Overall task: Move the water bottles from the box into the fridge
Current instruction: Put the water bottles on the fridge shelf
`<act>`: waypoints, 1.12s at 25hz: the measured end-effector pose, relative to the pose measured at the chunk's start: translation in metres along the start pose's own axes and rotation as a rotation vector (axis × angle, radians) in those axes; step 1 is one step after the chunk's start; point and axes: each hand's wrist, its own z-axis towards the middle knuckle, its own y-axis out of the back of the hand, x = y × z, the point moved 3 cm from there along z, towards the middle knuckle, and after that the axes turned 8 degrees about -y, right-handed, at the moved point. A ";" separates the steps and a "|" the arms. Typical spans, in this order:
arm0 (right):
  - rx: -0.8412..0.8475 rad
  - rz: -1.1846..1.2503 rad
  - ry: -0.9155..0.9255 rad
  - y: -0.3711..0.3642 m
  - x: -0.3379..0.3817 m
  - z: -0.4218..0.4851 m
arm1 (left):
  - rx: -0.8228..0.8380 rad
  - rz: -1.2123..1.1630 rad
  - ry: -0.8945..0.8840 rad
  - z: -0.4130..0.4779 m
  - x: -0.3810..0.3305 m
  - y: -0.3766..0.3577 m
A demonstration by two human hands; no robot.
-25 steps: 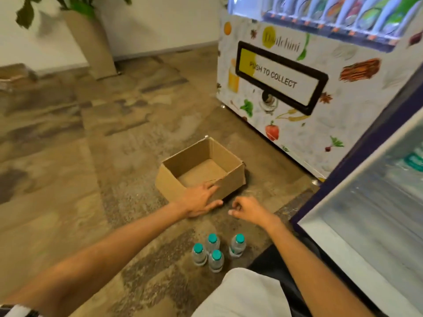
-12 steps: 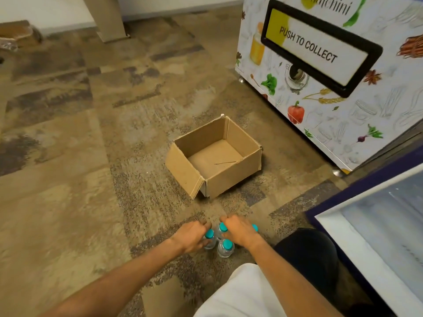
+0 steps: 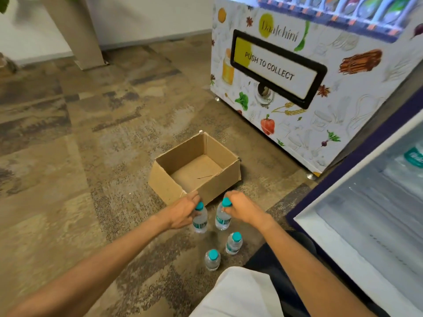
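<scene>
**Kid:** Fingers (image 3: 195, 198) of the left hand (image 3: 182, 212) curl round a water bottle (image 3: 200, 221) near its blue cap. The hand hides the bottle's left side.

**Pal:** And the right hand (image 3: 243, 208)?

**Kid:** It pinches a second bottle (image 3: 222, 217) at the top. Both are just in front of the box (image 3: 194, 170). I can't tell if they touch the floor (image 3: 91, 179).

**Pal:** More bottles?

**Kid:** A third bottle (image 3: 212, 259) and a fourth bottle (image 3: 234, 243) stand closer.

**Pal:** The fridge (image 3: 366, 213)?

**Kid:** It's at the floor's right edge, cut off. The inside is blurry.
</scene>
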 end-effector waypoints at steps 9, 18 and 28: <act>-0.364 0.068 -0.040 0.235 -0.049 -0.114 | -0.241 0.065 -0.359 0.095 -0.127 0.182; -0.560 -0.005 -0.242 0.390 -0.123 -0.299 | -0.419 0.029 -0.745 0.170 -0.325 0.285; -0.636 -0.106 -0.638 0.473 -0.211 -0.426 | -0.365 -0.131 -0.872 0.272 -0.528 0.315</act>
